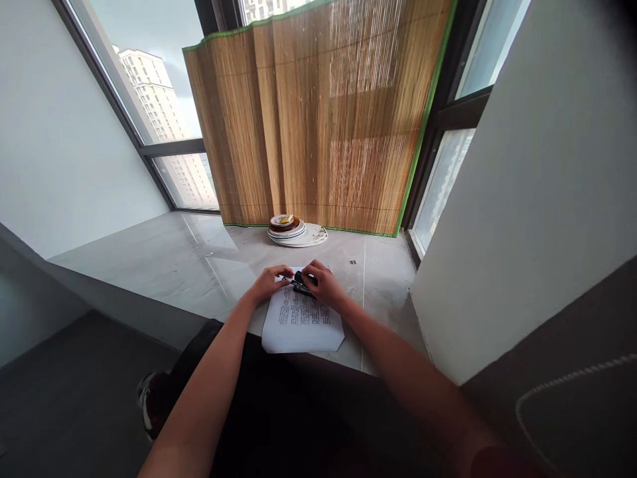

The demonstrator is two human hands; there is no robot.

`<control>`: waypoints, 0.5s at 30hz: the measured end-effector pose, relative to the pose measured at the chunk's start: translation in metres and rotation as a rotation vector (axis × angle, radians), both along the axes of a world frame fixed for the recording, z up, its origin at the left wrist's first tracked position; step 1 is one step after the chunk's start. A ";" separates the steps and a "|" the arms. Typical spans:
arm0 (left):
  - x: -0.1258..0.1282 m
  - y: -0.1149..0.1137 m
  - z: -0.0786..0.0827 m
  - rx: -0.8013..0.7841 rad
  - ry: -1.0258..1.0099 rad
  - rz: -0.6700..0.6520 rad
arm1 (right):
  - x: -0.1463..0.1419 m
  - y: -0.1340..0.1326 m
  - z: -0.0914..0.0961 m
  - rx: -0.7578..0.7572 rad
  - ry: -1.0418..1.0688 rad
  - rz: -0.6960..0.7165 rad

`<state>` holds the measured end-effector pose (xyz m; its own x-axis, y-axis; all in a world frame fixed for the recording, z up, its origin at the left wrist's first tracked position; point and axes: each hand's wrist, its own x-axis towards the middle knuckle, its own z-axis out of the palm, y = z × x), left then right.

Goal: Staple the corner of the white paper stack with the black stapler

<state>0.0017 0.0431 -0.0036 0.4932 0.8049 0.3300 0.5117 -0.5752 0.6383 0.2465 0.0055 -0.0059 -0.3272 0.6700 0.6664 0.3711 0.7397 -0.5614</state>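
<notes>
A black stapler with some metal parts is held low over a stack of printed paper. My right hand is closed around its right end, the fingers curled over the top. From the left, my left hand pinches at the stapler's other end with thumb and fingertips. Exactly what lies between those left fingertips is too small to tell. The paper lies flat under both hands, its near edge by my lap, and the hands cover its upper part.
Stacked plates with small items on top stand beyond the paper. A small dark piece lies on the tiled sill to the right. Behind hangs a bamboo blind with green edging. A white wall rises at right.
</notes>
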 end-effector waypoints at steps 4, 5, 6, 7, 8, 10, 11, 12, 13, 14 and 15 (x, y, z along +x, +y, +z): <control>-0.001 0.000 0.001 0.002 0.055 0.005 | -0.001 0.001 -0.001 0.006 0.002 -0.004; -0.001 0.000 0.001 -0.004 0.056 0.008 | -0.001 0.001 -0.001 0.008 0.000 -0.005; 0.000 -0.001 0.001 -0.008 0.054 0.010 | -0.001 0.001 -0.001 0.008 -0.002 -0.007; 0.000 -0.001 0.001 -0.006 0.053 0.010 | -0.001 0.001 -0.001 0.007 -0.005 -0.010; 0.000 -0.001 0.002 0.002 0.052 0.008 | -0.001 0.001 -0.001 0.005 -0.008 -0.011; 0.000 -0.001 0.002 0.024 0.051 0.006 | 0.000 0.001 -0.001 -0.002 -0.014 -0.015; 0.000 -0.001 0.002 0.031 0.049 0.010 | 0.000 0.001 0.000 -0.005 -0.018 -0.016; 0.000 -0.001 0.002 0.033 0.047 0.016 | 0.000 0.001 0.000 -0.007 -0.021 -0.017; 0.000 -0.001 0.002 0.030 0.047 0.021 | 0.000 0.000 0.000 -0.007 -0.023 -0.016; 0.000 -0.001 0.002 0.026 0.049 0.025 | 0.000 0.000 0.001 -0.006 -0.022 -0.016; 0.001 -0.002 0.002 0.025 0.052 0.025 | 0.000 -0.001 0.001 -0.006 -0.020 -0.015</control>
<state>0.0022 0.0414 -0.0014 0.4896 0.8094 0.3243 0.5585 -0.5767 0.5962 0.2467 0.0050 -0.0048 -0.3301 0.6788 0.6560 0.3937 0.7306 -0.5579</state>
